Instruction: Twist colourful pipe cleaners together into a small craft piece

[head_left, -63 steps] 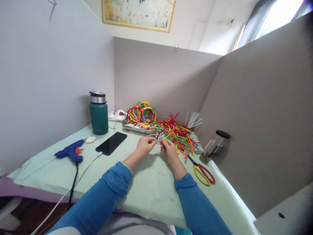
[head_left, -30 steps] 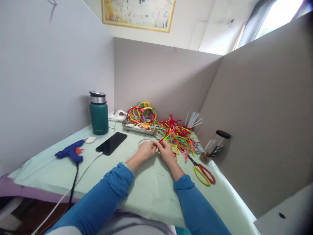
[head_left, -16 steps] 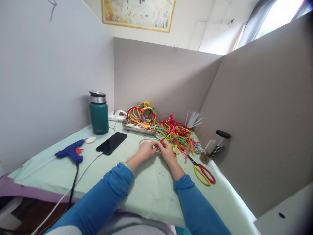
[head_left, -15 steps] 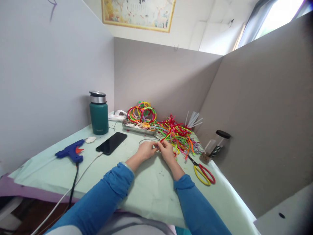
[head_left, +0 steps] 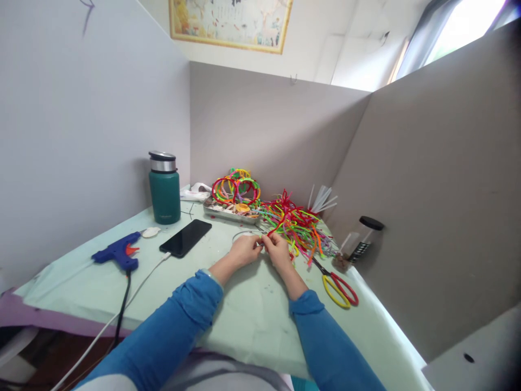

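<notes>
My left hand (head_left: 244, 250) and my right hand (head_left: 278, 252) meet at the fingertips above the middle of the table, both closed in a pinch. A thin grey hoop (head_left: 240, 233) curves out behind my left hand, its end running in to the left fingertips. At the right fingertips a short red fuzzy stem shows, against the hoop's end as far as I can see. The fingers hide most of the spot where hoop and stem meet. Just beyond my hands lies a pile of colourful fuzzy stems (head_left: 293, 217).
A metal tray (head_left: 232, 216) with small pieces stands behind, colourful hoops (head_left: 236, 190) over it. Scissors (head_left: 340, 290) and a clear jar (head_left: 360, 244) are at right. To the left are a phone (head_left: 186, 238), green bottle (head_left: 164, 195) and blue glue gun (head_left: 118, 252).
The hands have hardly moved; only the fingertips and the red stem between them have shifted very slightly.
</notes>
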{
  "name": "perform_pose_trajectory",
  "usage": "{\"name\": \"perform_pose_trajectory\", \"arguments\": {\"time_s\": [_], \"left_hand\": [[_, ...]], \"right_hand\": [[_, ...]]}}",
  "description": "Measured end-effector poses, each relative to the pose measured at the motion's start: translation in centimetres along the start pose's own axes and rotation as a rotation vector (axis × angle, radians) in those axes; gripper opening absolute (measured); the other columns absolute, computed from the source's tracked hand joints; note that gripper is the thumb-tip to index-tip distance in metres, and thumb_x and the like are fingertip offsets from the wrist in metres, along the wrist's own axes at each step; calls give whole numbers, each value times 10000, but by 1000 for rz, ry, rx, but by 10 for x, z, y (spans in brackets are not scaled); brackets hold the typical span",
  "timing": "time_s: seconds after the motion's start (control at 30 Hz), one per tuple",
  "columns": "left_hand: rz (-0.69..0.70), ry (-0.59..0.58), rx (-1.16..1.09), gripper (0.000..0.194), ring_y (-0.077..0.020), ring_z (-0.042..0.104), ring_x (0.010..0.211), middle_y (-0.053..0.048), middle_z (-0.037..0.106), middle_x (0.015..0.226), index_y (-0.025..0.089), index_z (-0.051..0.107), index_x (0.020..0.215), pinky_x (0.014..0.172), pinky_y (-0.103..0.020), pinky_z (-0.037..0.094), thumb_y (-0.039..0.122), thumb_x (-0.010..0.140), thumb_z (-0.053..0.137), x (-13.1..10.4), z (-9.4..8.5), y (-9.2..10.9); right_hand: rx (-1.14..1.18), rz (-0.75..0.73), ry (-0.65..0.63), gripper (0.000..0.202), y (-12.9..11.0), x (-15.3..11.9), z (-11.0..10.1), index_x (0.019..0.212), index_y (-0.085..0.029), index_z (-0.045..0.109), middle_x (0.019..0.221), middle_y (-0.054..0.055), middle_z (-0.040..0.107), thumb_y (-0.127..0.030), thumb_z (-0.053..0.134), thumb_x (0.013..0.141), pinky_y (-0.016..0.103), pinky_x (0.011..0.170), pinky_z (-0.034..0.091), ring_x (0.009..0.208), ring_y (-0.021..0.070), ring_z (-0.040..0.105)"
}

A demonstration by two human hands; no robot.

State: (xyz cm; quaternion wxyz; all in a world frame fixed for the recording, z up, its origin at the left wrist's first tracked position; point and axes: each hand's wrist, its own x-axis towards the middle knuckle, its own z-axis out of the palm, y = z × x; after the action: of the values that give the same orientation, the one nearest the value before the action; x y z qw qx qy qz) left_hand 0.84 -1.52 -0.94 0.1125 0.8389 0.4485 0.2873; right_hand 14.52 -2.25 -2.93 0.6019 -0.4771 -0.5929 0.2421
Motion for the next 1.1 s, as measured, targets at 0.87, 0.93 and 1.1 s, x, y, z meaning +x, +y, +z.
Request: {"name": "perform_pose_trajectory", "arguments": {"time_s": [0.87, 0.93, 1.1], "left_hand": [[-109, 65, 20, 312, -165, 589, 738, -27, 709, 850, 262, 716, 900, 638, -241, 365, 366, 806, 437, 1, -5, 1], [-111, 75, 33, 322, -166, 593, 751, -30, 708, 844, 250, 715, 876, 644, -240, 369, 361, 815, 420, 1, -5, 2], [-116, 71, 52, 332, -163, 591, 729, -42, 697, 784, 210, 695, 800, 637, -239, 374, 356, 832, 398, 1, -5, 3]], "right_hand": [[-64, -73, 19, 294, -5, -3, 2, 591, -183, 528, 486, -24, 496, -425, 585, 747, 246, 479, 323, 473, 116, 435], [-46, -68, 21, 293, -5, -3, 2, 603, -177, 534, 486, -25, 495, -428, 587, 744, 243, 476, 327, 469, 114, 436], [43, -19, 17, 274, -4, -1, 4, 662, -166, 561, 496, -30, 493, -428, 603, 732, 238, 469, 335, 469, 114, 443]]}}
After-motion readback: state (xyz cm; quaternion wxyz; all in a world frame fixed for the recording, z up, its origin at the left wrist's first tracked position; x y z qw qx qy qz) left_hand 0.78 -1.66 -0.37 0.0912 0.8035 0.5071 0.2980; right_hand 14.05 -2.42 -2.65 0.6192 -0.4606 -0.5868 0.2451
